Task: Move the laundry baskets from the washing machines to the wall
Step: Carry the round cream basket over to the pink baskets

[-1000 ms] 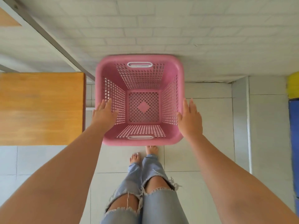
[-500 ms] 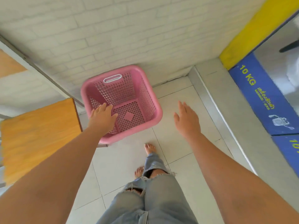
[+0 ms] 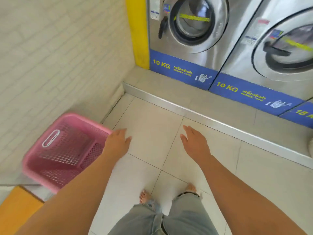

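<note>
Now, left hand point(image 3: 118, 144): empty, fingers loosely spread, beside basket rim.
Right hand point(image 3: 194, 143): empty, palm down, over floor tiles point(image 3: 152, 133).
Pink laundry basket point(image 3: 50, 160): against brick wall point(image 3: 59, 56), forearm hides its near corner.
Washing machines point(image 3: 194, 39): blurred, cropped.

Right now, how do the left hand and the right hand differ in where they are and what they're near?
The left hand overlaps the pink laundry basket's rim near the brick wall; the right hand hangs over bare floor tiles, nearer the washing machines. Contact with the rim is unclear. Both are open, palms down, holding nothing.
</note>
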Tool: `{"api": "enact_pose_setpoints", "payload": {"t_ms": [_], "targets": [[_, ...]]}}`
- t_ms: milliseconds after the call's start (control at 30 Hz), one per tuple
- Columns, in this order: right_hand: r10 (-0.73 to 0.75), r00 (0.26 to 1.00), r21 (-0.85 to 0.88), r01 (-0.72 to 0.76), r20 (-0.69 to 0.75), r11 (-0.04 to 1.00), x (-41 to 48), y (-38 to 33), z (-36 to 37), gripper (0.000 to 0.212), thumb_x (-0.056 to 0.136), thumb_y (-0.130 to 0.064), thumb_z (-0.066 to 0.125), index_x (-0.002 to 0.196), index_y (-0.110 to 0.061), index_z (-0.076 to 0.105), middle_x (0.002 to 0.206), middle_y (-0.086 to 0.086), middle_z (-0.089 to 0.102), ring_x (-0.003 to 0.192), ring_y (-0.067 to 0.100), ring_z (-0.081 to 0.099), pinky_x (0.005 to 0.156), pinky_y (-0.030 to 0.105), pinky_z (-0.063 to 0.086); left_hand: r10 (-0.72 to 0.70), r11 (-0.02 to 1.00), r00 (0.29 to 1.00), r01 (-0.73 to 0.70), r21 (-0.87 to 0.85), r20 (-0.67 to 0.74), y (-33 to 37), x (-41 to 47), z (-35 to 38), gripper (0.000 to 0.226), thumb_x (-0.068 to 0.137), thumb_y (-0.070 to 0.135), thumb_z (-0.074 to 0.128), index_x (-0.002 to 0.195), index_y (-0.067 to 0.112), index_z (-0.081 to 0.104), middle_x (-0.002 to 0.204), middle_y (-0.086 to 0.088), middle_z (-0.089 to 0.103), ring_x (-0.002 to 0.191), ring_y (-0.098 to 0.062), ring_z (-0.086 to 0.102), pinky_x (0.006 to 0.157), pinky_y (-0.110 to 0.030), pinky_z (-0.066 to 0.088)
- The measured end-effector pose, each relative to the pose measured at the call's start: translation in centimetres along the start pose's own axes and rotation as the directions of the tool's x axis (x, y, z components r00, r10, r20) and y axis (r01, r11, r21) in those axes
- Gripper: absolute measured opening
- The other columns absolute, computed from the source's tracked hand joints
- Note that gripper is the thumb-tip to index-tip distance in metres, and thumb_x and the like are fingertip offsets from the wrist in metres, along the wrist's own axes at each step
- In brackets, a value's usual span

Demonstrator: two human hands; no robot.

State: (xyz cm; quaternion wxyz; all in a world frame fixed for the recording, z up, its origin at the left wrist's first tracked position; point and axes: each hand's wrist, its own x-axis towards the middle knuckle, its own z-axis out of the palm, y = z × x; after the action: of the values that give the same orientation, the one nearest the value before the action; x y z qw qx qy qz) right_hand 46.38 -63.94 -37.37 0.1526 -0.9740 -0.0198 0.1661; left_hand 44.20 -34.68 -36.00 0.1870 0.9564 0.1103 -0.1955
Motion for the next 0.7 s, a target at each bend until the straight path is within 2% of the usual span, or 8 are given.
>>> {"api": "enact_pose_setpoints", "payload": {"t_ms": [100,200,333,500,700], "targets": [[0.134,0.989,0.074,-0.13,-0.054,0.989,-2.5,5.8,-1.2,0.052,0.102,-0.04,0.031,0.15,-0.02,0.03,0.156,0.006,0.033,0.142,0.025,0.033,0.117,0.039,0.025,0.135,0.99,0.991,-0.134,0.042,-0.021,6.7,0.7,1.3,0.052,0.101,0.033,0.043,0.147,0.009,0.039,0.151,-0.014,0.041,0.14,-0.03,0.038,0.115,-0.041,0.029],[0.235,0.967,0.139,-0.22,-0.102,0.966,-5.0,11.8,-2.6,0.052,0.101,-0.039,0.034,0.149,-0.019,0.033,0.154,0.006,0.037,0.141,0.025,0.035,0.116,0.04,0.027,0.248,0.967,0.969,-0.247,0.06,-0.013,13.5,0.9,3.5,0.051,0.101,0.031,0.044,0.146,0.008,0.042,0.15,-0.015,0.043,0.139,-0.03,0.039,0.115,-0.039,0.026],[0.348,0.929,0.215,-0.317,-0.126,0.924,-8.3,20.2,-4.5,0.051,0.101,-0.038,0.035,0.148,-0.017,0.035,0.152,0.004,0.04,0.14,0.024,0.036,0.115,0.038,0.028,0.311,0.948,0.949,-0.314,0.053,0.05,22.6,0.1,7.3,0.051,0.101,0.033,0.044,0.146,0.008,0.042,0.147,-0.016,0.045,0.135,-0.034,0.042,0.112,-0.041,0.032],[0.488,0.858,0.317,-0.423,-0.16,0.849,-12.4,30.7,-6.9,0.049,0.1,-0.037,0.039,0.144,-0.015,0.04,0.145,0.006,0.049,0.133,0.027,0.044,0.11,0.038,0.034,0.389,0.917,0.91,-0.398,0.041,0.145,33.7,-1.5,13.2,0.052,0.101,0.035,0.042,0.148,0.011,0.04,0.15,-0.013,0.042,0.137,-0.032,0.039,0.113,-0.04,0.031],[0.629,0.755,0.399,-0.527,-0.185,0.75,-17.7,41.8,-8.9,0.048,0.101,-0.037,0.037,0.143,-0.014,0.039,0.146,0.006,0.047,0.131,0.028,0.045,0.107,0.041,0.036,0.46,0.872,0.856,-0.486,0.06,0.236,45.4,-3.7,19.4,0.051,0.101,0.037,0.041,0.148,0.016,0.04,0.152,-0.009,0.041,0.137,-0.032,0.04,0.111,-0.04,0.033]]}}
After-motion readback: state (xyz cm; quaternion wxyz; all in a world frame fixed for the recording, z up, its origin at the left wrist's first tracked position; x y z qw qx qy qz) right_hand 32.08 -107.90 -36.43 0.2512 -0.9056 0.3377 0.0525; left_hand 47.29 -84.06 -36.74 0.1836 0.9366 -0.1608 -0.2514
